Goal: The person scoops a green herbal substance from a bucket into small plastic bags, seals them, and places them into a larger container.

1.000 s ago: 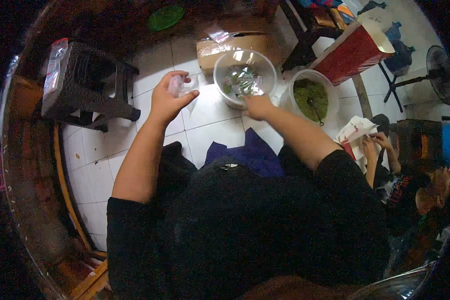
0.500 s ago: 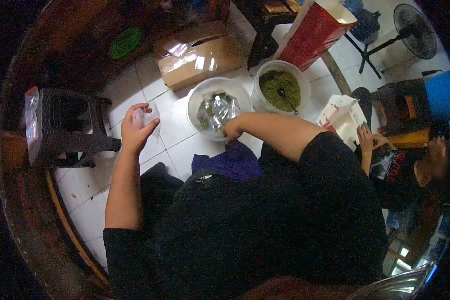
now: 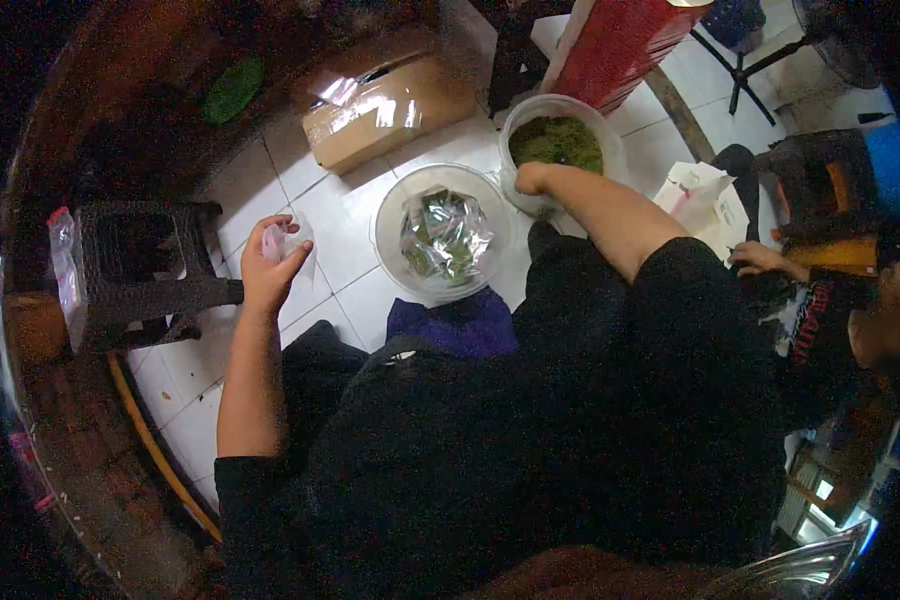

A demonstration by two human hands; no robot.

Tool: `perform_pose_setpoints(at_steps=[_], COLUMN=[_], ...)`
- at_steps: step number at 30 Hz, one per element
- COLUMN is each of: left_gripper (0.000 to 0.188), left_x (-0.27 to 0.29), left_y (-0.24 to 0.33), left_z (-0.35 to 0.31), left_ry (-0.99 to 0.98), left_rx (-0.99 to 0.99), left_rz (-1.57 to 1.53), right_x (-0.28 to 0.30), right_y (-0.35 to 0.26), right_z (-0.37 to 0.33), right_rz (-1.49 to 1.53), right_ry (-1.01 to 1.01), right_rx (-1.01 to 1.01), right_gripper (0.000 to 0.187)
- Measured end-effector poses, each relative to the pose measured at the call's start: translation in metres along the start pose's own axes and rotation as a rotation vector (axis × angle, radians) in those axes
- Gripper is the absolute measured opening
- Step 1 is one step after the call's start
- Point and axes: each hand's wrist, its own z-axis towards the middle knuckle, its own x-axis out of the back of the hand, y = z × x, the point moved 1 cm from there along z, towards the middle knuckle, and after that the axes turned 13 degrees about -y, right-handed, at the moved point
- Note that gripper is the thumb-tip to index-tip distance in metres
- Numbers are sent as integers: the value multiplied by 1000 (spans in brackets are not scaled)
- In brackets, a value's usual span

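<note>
Plastic bag (image 3: 291,244) held between thumb and curled fingers of left hand (image 3: 263,268). Right hand (image 3: 533,179) at near side of tub (image 3: 615,160) of green powder (image 3: 575,138); grip hidden, cannot tell.

Tub contents (image 3: 570,142) olive grn; bag (image 3: 273,241) pinkish-clr; pkts (image 3: 446,238) clr w/ grn; ctn (image 3: 395,115) brn; tall box (image 3: 625,50) red.

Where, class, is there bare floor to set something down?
Bare tiles show between the left hand, the tub holding shiny plastic and the cardboard box. Crowded: around the green-filled tub, with the right hand and red box.
</note>
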Motion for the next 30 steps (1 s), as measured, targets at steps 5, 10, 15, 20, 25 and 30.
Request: perform_pose_setpoints(at_steps=[5,10,15,20,25,30], left_gripper=[36,37,38,39,40,39], left_x=[-2,0,-1,-1,-1,-8], left_y=[-6,-5,-6,-10,-7,-14], left_z=[0,-1,0,-4,-7,-4], left_ry=[0,-4,0,-15,3,6], left_rx=[37,52,5,25,80,63], left_rz=[-65,-61,-88,-118,-95,-154], right_x=[5,17,23,33,21,-18], right_y=[-2,-17,-33,-35,3,11], right_z=[-7,-46,-62,-60,-72,-78], right_rz=[87,359,481,500,231,242], right_ry=[-92,-164,-188,-35,223,152], right_rx=[202,370,492,504,-91,-197], right_gripper=[25,27,31,36,26,23])
